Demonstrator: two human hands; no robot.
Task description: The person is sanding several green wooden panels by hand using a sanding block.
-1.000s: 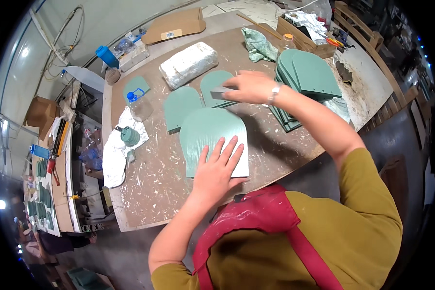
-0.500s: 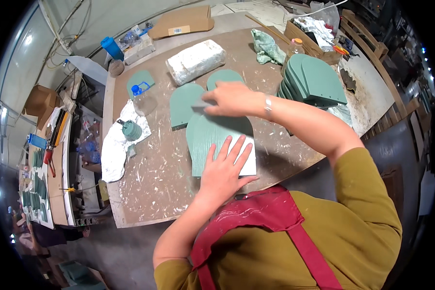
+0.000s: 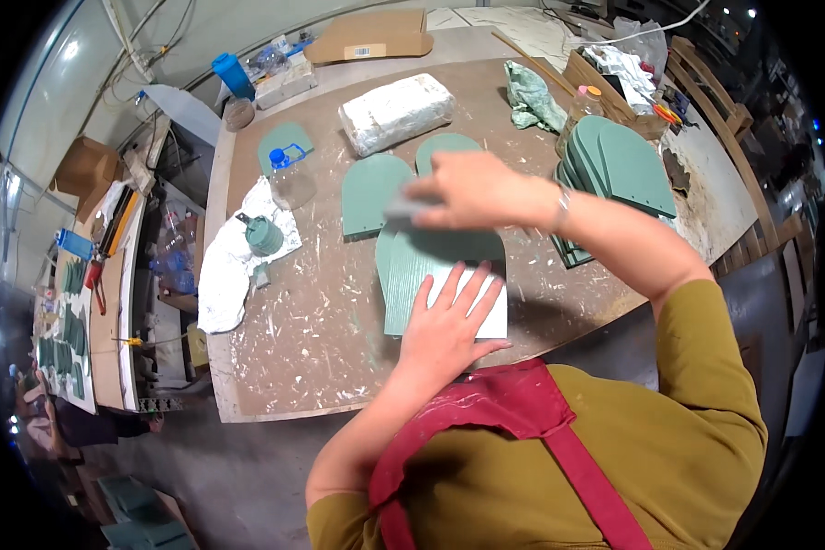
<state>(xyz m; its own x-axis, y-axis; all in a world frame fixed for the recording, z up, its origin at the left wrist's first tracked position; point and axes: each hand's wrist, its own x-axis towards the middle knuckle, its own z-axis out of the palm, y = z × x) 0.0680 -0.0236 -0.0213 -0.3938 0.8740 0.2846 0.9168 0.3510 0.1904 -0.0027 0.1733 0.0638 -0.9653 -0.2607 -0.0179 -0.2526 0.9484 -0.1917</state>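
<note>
My left hand (image 3: 442, 339) lies flat with fingers spread on a green arch-topped board (image 3: 409, 286); the board's lower right looks bright white. A second green board shows partly along its left edge. Over the board's rounded top, my right hand (image 3: 478, 191) is closed on a flat grey piece that looks like sandpaper (image 3: 400, 209), blurred by motion. Just beyond the hand lie a green arched board (image 3: 372, 194) with small holes along its lower edge and another arched board (image 3: 445, 143), partly covered by the hand. To the right rises a stack of green boards (image 3: 634, 167).
A white wrapped block (image 3: 398, 112) sits behind the boards. Left of them are a clear jug (image 3: 291, 188), a green container (image 3: 264, 236) and a white cloth (image 3: 226, 284). A green rag (image 3: 530, 97) and a bottle (image 3: 581, 110) stand near the stack. Pale debris speckles the tabletop (image 3: 312, 357).
The view has shifted slightly, so the table and its things appear farther right. My right hand still grips the grey piece over the board's top; my left hand stays flat on the board.
</note>
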